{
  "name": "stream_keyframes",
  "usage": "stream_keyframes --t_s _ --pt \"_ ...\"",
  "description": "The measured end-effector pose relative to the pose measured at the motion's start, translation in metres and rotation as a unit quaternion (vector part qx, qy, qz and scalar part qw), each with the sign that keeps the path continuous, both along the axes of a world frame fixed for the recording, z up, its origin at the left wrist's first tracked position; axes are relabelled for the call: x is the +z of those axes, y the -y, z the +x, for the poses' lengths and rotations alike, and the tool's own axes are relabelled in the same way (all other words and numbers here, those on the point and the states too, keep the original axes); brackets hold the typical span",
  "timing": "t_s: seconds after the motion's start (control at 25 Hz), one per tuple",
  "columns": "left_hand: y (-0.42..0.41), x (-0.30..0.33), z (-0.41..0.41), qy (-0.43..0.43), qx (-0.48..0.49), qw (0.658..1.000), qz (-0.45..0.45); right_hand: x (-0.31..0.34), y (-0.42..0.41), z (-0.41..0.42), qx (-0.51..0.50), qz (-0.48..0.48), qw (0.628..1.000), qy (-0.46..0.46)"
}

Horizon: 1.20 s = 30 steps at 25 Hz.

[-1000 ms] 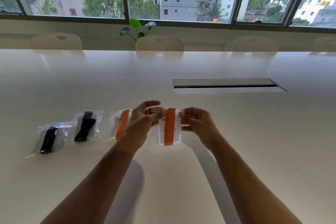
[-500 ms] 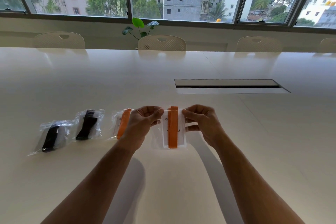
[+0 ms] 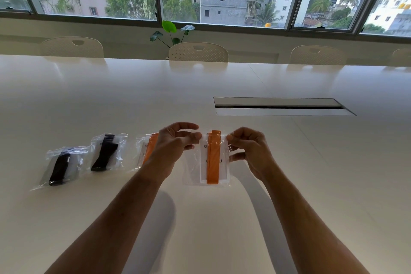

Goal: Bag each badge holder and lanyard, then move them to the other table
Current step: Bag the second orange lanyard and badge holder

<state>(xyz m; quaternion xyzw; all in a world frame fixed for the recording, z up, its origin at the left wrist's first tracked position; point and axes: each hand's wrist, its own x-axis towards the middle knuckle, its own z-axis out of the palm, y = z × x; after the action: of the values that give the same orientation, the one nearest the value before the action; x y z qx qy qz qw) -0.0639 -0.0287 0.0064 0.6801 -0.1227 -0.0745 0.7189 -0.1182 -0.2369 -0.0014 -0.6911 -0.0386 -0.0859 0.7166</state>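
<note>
- The clear bag (image 3: pixel 206 160) holding a white badge holder (image 3: pixel 223 158) and a folded orange lanyard (image 3: pixel 214 158) hangs upright just above the table (image 3: pixel 289 184), near the middle of the view, its mouth at 12 o'clock; held that way, the contents likely settle to the bottom while the top is closed.
- The left hand (image 3: pixel 175 147) has its grip pinching the bag's top edge at about 10 o'clock of the bag; the right hand (image 3: pixel 249 151) pinches the opposite edge at about 2 o'clock. Gripping both ends probably keeps the mouth taut for sealing.
- At 9 o'clock of the held bag lie three finished bags in a row: an orange-lanyard bag (image 3: pixel 144 151) partly hidden behind the left hand, then two black-lanyard bags (image 3: pixel 109 151) (image 3: pixel 63 165), apparently staged for carrying together to the other table.
</note>
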Motion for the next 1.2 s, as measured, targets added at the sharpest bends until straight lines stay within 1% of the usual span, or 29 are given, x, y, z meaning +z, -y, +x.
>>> stream_keyframes --t_s 0.12,0.2,0.32,0.4,0.52,0.6,0.76,0.88,0.96,1.04,1.2 --pt "0.002 0.002 0.0 0.032 0.006 0.999 0.019 0.0 -0.001 0.001 -0.009 0.002 1.0 0.006" --pt "0.002 0.002 -0.001 0.037 0.007 0.999 0.013 -0.002 -0.004 0.003 -0.027 0.007 1.0 0.009" --pt "0.002 -0.003 -0.005 0.002 -0.005 0.999 -0.037 -0.011 -0.015 0.004 -0.056 0.015 0.998 0.001" --pt "0.004 -0.005 -0.008 -0.004 0.004 0.999 -0.054 -0.017 -0.024 0.004 -0.068 0.029 0.997 0.0" --pt "0.009 -0.006 -0.012 0.019 0.022 0.999 -0.042 -0.018 -0.031 0.002 -0.073 0.053 0.996 0.014" --pt "0.011 -0.007 -0.014 0.022 0.025 0.999 -0.033 -0.017 -0.035 0.001 -0.077 0.045 0.996 0.024" --pt "0.016 -0.011 -0.016 0.071 0.048 0.995 0.055 -0.014 -0.044 0.003 -0.092 -0.001 0.995 0.032" --pt "0.013 -0.008 -0.013 0.05 0.066 0.995 0.051 -0.014 -0.046 0.003 -0.098 0.0 0.995 0.019" --pt "0.009 -0.008 -0.009 0.033 0.027 0.999 0.034 -0.013 -0.044 0.003 -0.106 0.006 0.994 0.01" --pt "0.004 -0.008 -0.005 0.002 -0.038 0.999 0.002 -0.012 -0.042 0.003 -0.104 0.014 0.994 0.005" --pt "-0.007 -0.004 0.005 -0.047 -0.148 0.987 -0.035 -0.012 -0.036 0.003 -0.099 0.011 0.995 0.003"
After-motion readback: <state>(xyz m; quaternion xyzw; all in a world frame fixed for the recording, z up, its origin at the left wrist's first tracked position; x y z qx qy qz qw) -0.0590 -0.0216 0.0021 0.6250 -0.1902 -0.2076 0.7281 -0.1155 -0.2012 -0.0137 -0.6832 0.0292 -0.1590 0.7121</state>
